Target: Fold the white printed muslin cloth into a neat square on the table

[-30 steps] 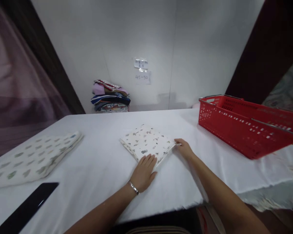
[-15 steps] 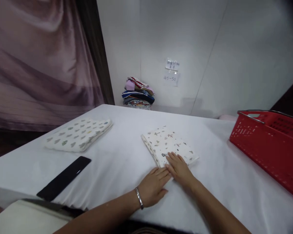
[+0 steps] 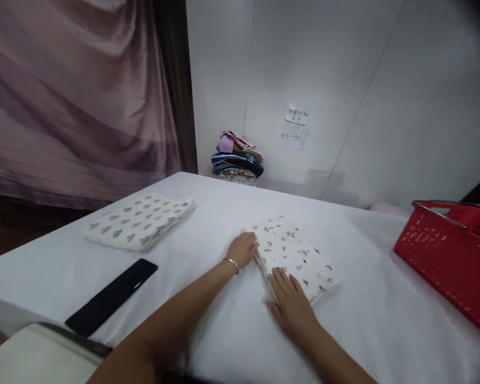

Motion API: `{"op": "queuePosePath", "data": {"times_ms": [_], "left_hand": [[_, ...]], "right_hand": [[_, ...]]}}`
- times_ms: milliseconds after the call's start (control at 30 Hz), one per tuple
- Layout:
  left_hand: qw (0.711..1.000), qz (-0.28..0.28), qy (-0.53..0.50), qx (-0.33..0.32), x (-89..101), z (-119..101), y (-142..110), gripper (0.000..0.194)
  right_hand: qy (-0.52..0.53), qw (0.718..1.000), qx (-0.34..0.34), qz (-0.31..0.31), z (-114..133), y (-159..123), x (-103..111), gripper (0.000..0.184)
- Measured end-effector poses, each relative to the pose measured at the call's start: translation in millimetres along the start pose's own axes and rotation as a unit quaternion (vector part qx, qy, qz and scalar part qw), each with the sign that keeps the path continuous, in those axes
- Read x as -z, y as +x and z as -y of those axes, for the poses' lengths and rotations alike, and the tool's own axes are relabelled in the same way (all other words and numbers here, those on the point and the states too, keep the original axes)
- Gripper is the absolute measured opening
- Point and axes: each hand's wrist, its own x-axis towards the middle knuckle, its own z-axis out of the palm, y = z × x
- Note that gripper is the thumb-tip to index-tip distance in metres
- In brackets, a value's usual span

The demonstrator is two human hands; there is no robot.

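Observation:
A folded white cloth with small printed figures (image 3: 294, 253) lies in the middle of the white table (image 3: 208, 218). My left hand (image 3: 244, 248), with a bracelet on the wrist, rests against the cloth's far left corner, fingers curled at its edge. My right hand (image 3: 290, 298) lies flat on the cloth's near corner, fingers stretched out.
A second folded cloth with a leaf print (image 3: 142, 220) lies at the left. A black phone (image 3: 112, 295) sits near the front left edge. A red plastic basket (image 3: 452, 256) stands at the right. A stack of folded clothes (image 3: 237, 159) rests by the back wall.
My left hand has slid from the cloth's near edge up to its far left corner. My right hand has drawn back to the near corner. The view has shifted a little to the left.

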Motion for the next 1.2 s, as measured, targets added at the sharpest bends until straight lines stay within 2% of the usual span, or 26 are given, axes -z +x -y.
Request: {"op": "queuePosePath", "data": {"times_ms": [100,200,300,400,467,633,833,1067,1200], "left_hand": [[1.0,-0.014,-0.016,0.007,-3.7,9.2,4.8,0.023],[0.998,-0.039,-0.046,0.034,-5.1,16.0,5.5,0.024],[0.99,-0.048,-0.066,0.114,-2.3,24.0,9.4,0.021],[0.973,-0.027,-0.075,0.217,2.9,33.3,16.9,0.024],[0.965,-0.007,-0.073,0.252,5.4,37.6,22.3,0.031],[0.957,0.051,-0.065,0.279,4.5,35.5,35.0,0.044],[0.949,0.089,-0.048,0.298,1.0,29.5,41.7,0.031],[0.951,0.069,-0.036,0.298,1.6,31.0,36.9,0.024],[0.961,0.015,-0.009,0.276,5.8,20.9,34.8,0.025]], "right_hand": [[-0.031,0.999,0.007,-0.012,2.7,-4.7,-11.2,0.062],[-0.044,0.999,0.012,-0.015,3.3,-6.2,-12.7,0.063],[-0.053,0.998,0.017,-0.014,3.4,-5.9,-10.4,0.063],[-0.064,0.998,0.023,-0.01,3.4,-5.8,-9.4,0.062],[-0.076,0.997,0.024,-0.01,3.3,-5.8,-10.0,0.061],[-0.118,0.993,0.019,-0.003,2.4,-6.0,-13.4,0.063],[-0.164,0.986,0.022,0.005,1.0,-6.8,-13.5,0.059],[-0.174,0.984,0.029,0.022,-0.2,-7.2,-14.5,0.061],[-0.174,0.984,0.03,0.022,-1.2,-7.3,-17.4,0.061]]}}
